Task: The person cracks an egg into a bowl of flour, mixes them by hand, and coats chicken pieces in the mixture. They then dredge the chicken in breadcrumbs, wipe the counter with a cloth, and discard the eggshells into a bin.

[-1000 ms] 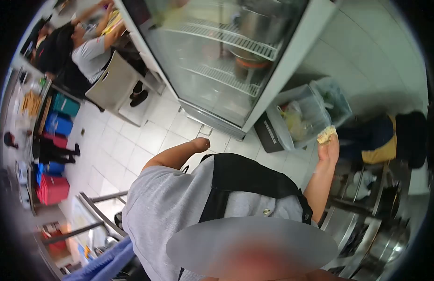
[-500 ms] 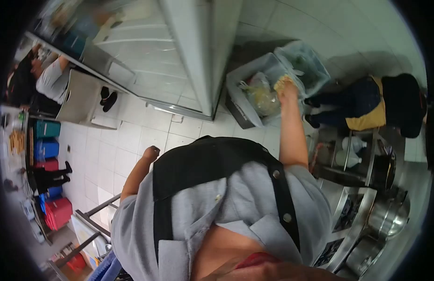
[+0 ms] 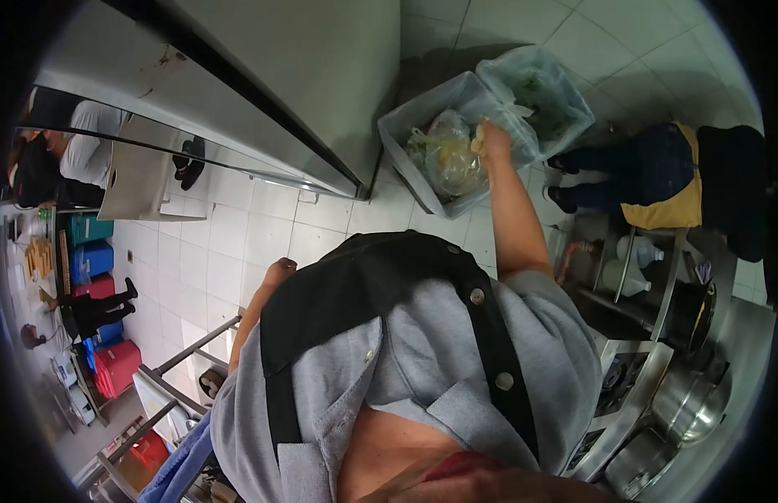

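My right hand (image 3: pixel 495 145) reaches out over a bin lined with a clear bag (image 3: pixel 395 126). Its fingers are closed on a crumpled pale-yellow wad (image 3: pixel 479 137), whose material I cannot make out. Inside that bin, beside the hand, lies a knotted clear plastic bag (image 3: pixel 452 159) with yellowish contents. A second lined bin (image 3: pixel 573 105) with green scraps stands right against the first. My left hand (image 3: pixel 280 270) hangs low at my left side, near the black apron (image 3: pixel 355 285). Its fingers look curled in, and whatever they may hold is hidden.
A tall steel cabinet (image 3: pixel 355 101) stands ahead to the left. A co-worker (image 3: pixel 657 176) bends by the shelf and stove on the right, where steel pots (image 3: pixel 689 402) stand. Further people and colored crates (image 3: pixel 116 369) are at the left. A metal rack (image 3: pixel 187 356) is close on my left.
My right hand has moved left and down into the first bin, still gripping the wad. The steel cabinet now fills more of the upper left, and my left hand sits closer to the apron.
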Available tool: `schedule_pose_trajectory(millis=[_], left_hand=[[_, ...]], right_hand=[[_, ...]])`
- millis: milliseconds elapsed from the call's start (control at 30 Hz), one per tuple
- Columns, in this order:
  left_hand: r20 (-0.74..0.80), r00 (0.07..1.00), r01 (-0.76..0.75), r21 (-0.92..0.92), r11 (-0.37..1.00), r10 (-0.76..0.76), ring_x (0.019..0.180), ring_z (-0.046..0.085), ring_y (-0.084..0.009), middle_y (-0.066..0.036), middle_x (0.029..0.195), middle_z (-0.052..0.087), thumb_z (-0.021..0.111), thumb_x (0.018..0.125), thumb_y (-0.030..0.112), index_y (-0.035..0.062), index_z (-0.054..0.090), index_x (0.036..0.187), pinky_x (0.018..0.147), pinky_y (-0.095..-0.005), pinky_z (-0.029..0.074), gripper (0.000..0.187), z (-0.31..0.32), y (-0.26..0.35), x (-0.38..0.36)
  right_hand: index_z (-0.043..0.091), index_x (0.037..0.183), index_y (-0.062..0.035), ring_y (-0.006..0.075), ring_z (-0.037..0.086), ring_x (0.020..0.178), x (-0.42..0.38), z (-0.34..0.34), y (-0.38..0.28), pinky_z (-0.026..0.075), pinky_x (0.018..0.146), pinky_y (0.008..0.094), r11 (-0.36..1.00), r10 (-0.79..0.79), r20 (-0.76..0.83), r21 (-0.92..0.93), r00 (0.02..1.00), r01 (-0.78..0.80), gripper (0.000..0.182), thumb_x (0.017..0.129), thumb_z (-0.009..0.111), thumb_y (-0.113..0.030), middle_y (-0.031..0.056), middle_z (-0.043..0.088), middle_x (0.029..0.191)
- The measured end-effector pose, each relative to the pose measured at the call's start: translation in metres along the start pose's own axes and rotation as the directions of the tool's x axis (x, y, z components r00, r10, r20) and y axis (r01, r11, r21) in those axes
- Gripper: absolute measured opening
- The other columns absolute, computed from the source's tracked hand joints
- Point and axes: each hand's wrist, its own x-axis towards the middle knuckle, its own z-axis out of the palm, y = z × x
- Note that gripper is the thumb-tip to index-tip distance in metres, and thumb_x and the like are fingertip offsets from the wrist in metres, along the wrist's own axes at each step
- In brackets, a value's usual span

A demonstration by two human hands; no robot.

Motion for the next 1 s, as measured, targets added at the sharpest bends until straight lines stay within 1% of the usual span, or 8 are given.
schedule_pose_trajectory(millis=[67,167,367,467,567,667,833,1000], left_hand=[[-0.036,0.998,-0.045,0.128,0.991,0.05,0.083,0.063,-0.0282,-0.014,0.087,0.065,0.059,0.078,0.027,0.0075,0.063,0.089,0.072,-0.0358,0.049,0.022,-0.005,0.005,-0.01],[-0.059,0.992,-0.098,0.239,0.966,0.115,0.083,0.062,-0.0286,-0.015,0.087,0.065,0.06,0.077,0.028,0.0073,0.064,0.09,0.072,-0.036,0.049,0.025,0.002,-0.029,0.0],[-0.097,0.995,0.052,0.127,0.991,-0.039,0.083,0.062,-0.0294,-0.015,0.086,0.065,0.06,0.077,0.031,0.0062,0.063,0.09,0.072,-0.036,0.049,0.028,0.014,-0.045,0.007],[-0.114,0.991,0.079,0.116,0.99,-0.065,0.083,0.062,-0.0298,-0.015,0.085,0.065,0.059,0.078,0.031,0.006,0.063,0.09,0.071,-0.0358,0.049,0.028,0.019,-0.037,0.002],[-0.106,0.994,-0.019,0.095,0.995,0.029,0.082,0.063,-0.0303,-0.016,0.085,0.065,0.059,0.078,0.031,0.0062,0.063,0.091,0.07,-0.0359,0.049,0.028,0.023,-0.044,0.006],[-0.083,0.996,-0.016,0.172,0.985,0.031,0.081,0.063,-0.0298,-0.017,0.084,0.065,0.06,0.077,0.029,0.0061,0.063,0.092,0.069,-0.0354,0.049,0.027,0.021,-0.047,0.011],[-0.007,0.999,0.051,0.137,0.989,-0.051,0.081,0.063,-0.0288,-0.016,0.084,0.065,0.062,0.077,0.029,0.0051,0.063,0.093,0.069,-0.0344,0.05,0.029,0.003,-0.009,-0.008],[0.039,0.998,0.05,0.126,0.991,-0.055,0.081,0.063,-0.0281,-0.016,0.084,0.065,0.062,0.077,0.028,0.0044,0.063,0.094,0.069,-0.034,0.05,0.029,-0.002,-0.009,-0.003]], right_hand=[[0.054,0.081,-0.0047,0.017,0.052,0.059,0.014,-0.001,0.008,0.043,0.053,0.0337,0.982,-0.089,0.041,-0.161,0.995,0.095,0.007,0.08,0.057,-0.011,0.0042,0.052,0.068],[0.055,0.082,-0.0056,0.0159,0.051,0.06,0.043,-0.007,0.027,0.042,0.054,0.0331,0.974,-0.188,0.155,-0.101,0.97,0.205,0.009,0.074,0.06,-0.004,0.0031,0.052,0.067],[0.055,0.09,-0.0057,0.0173,0.052,0.063,0.036,0.012,0.021,0.043,0.056,0.0329,0.986,-0.124,0.113,-0.101,0.986,0.135,0.02,0.072,0.058,-0.001,0.005,0.054,0.076],[0.054,0.093,-0.0056,0.0172,0.052,0.064,0.025,0.014,0.008,0.043,0.055,0.032,0.965,0.128,0.103,-0.242,0.986,-0.1,0.021,0.073,0.059,0.0,0.0059,0.054,0.08],[0.055,0.091,-0.0043,0.0169,0.052,0.064,0.041,0.011,0.029,0.043,0.052,0.0309,0.998,0.051,0.267,-0.041,0.962,-0.042,0.016,0.076,0.059,-0.003,0.0076,0.056,0.081],[0.058,0.09,-0.0016,0.0163,0.053,0.064,0.038,0.007,0.03,0.043,0.052,0.0292,0.985,-0.023,0.223,-0.162,0.975,0.061,0.014,0.079,0.06,-0.009,0.0094,0.058,0.083],[0.06,0.095,0.0017,0.0225,0.056,0.069,0.043,0.003,0.03,0.045,0.063,0.0331,0.64,-0.251,0.137,-0.719,0.958,0.271,0.028,0.082,0.058,-0.023,0.0146,0.06,0.086],[0.059,0.104,0.0005,0.037,0.057,0.092,0.054,0.004,0.039,0.044,0.082,0.0435,0.517,-0.236,0.226,-0.794,0.945,0.319,0.052,0.086,0.043,-0.046,0.0233,0.059,0.101]])
